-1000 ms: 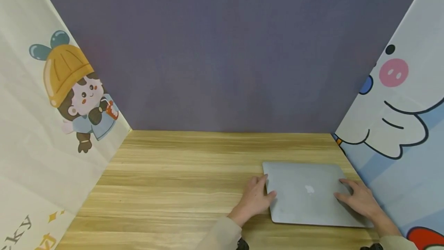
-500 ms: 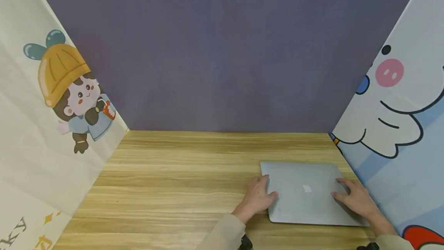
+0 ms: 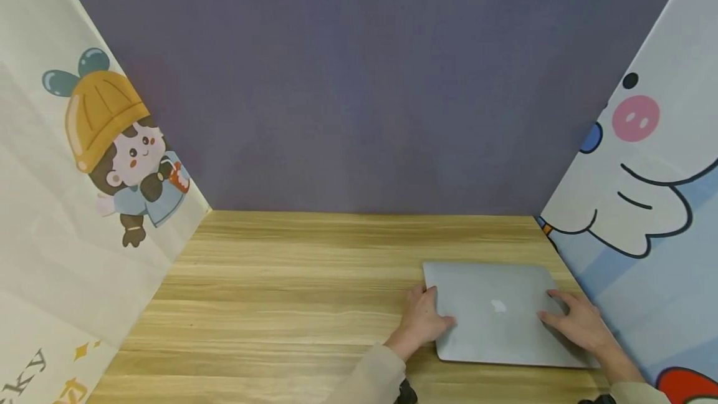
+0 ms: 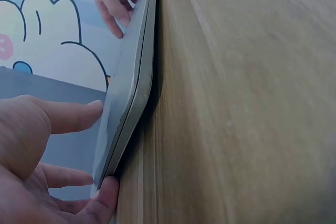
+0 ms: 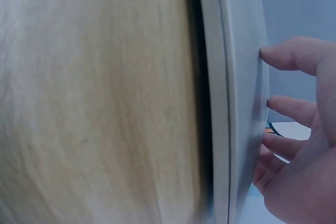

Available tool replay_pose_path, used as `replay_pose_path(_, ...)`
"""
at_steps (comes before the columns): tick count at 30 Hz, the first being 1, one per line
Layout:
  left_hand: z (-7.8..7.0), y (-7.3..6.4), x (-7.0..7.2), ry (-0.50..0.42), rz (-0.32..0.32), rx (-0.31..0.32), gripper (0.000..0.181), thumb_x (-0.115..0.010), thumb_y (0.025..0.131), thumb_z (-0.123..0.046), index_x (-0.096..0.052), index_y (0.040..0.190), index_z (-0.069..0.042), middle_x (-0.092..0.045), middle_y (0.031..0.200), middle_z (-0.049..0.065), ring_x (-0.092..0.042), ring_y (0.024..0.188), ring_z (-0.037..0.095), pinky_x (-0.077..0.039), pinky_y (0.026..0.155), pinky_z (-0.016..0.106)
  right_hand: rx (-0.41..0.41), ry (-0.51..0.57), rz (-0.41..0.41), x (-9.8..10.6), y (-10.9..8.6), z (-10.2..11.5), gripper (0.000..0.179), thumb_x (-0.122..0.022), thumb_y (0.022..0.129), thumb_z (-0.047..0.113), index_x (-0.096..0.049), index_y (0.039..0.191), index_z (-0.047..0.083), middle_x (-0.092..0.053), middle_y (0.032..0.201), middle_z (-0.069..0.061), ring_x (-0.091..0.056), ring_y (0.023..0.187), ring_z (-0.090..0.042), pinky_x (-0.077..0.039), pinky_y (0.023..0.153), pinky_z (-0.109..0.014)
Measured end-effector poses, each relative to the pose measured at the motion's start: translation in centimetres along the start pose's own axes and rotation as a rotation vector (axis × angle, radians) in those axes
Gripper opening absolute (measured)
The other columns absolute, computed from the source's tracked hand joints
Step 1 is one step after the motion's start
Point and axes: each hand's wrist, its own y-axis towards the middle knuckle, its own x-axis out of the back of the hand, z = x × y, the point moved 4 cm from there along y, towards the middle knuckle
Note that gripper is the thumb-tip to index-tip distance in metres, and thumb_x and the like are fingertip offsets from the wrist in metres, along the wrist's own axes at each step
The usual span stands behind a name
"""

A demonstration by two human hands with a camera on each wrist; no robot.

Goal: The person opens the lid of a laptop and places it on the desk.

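Note:
A closed silver laptop with a pale apple logo lies flat at the right of the wooden table, lid up. At its left edge, my left hand grips it, thumb over the lid. In the left wrist view, a fingertip reaches to the underside near the laptop's corner. My right hand rests at the right side of the lid, thumb and index fingertip touching the top, fingers loosely bent. The right wrist view shows the laptop's edge with a dark gap of shadow below it.
The wooden table stretches away to the left of the laptop. A dark grey panel stands at the back. A white printed panel borders the left, and a blue and white cartoon panel stands close beside the right hand.
My left hand has shifted slightly right, its thumb reaching farther over the lid. My right hand and the laptop stay about where they were, and the head view sways a little.

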Motion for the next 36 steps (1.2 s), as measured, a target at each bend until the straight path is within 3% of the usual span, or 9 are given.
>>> replay_pose_path(9,0.5,0.4,0.4,0.076,-0.032,-0.001,0.067,-0.084,0.081,-0.031,-0.061,0.135,0.001,-0.053,0.138,0.018,-0.048,0.125,0.031,-0.047,0.103,0.036,0.041,0.013,-0.028,-0.2,-0.1,1.0,0.079,-0.072,0.091,0.044,-0.048,0.136,-0.016,-0.038,0.133,-0.05,-0.04,0.119,-0.066,-0.041,0.095,-0.073)
replay_pose_path(15,1.0,0.3,0.7,0.077,-0.04,-0.018,0.064,-0.083,0.082,-0.026,-0.061,0.133,0.005,-0.054,0.134,0.019,-0.048,0.119,0.03,-0.048,0.097,0.034,0.072,0.014,-0.078,-0.4,-0.6,1.9,0.073,-0.074,0.089,0.037,-0.052,0.132,-0.017,-0.043,0.13,-0.049,-0.044,0.115,-0.065,-0.043,0.092,-0.072)
replay_pose_path(24,1.7,0.1,1.1,0.036,-0.08,0.019,0.06,-0.08,0.078,-0.016,-0.062,0.131,0.007,-0.054,0.131,0.02,-0.048,0.117,0.032,-0.047,0.099,0.038,0.043,0.035,-0.077,-1.2,-0.9,3.0,0.076,-0.075,0.087,0.037,-0.05,0.134,-0.016,-0.041,0.132,-0.049,-0.042,0.118,-0.065,-0.043,0.093,-0.072)
replay_pose_path(36,2.6,-0.4,2.5,0.015,-0.128,0.022,0.057,-0.077,0.071,-0.008,-0.065,0.124,0.007,-0.056,0.123,0.021,-0.049,0.113,0.034,-0.049,0.096,0.04,0.058,0.046,-0.081,-2.1,-1.2,4.7,0.073,-0.075,0.088,0.036,-0.05,0.135,-0.015,-0.042,0.133,-0.049,-0.041,0.119,-0.066,-0.039,0.094,-0.074)
